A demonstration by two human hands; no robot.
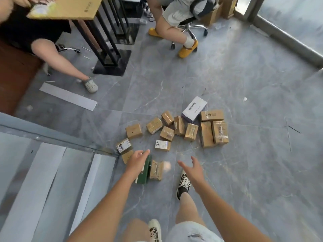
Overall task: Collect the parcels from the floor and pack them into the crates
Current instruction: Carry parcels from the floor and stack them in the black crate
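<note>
Grey marbled floor (244,75) fills my view, with the parcels (176,130) scattered in a loose cluster at its middle, mostly taped brown cartons plus a white box (194,109) at the far edge. Nearest me lie a green box (146,172) and a wrapped brown parcel (156,170). My left hand (138,159) hovers over the green box, fingers loose, gripping nothing; my right hand (192,169) is spread wide, empty. Beyond, two seated people's legs, a black table base (111,62) and an office chair (190,27) crowd the far side
</note>
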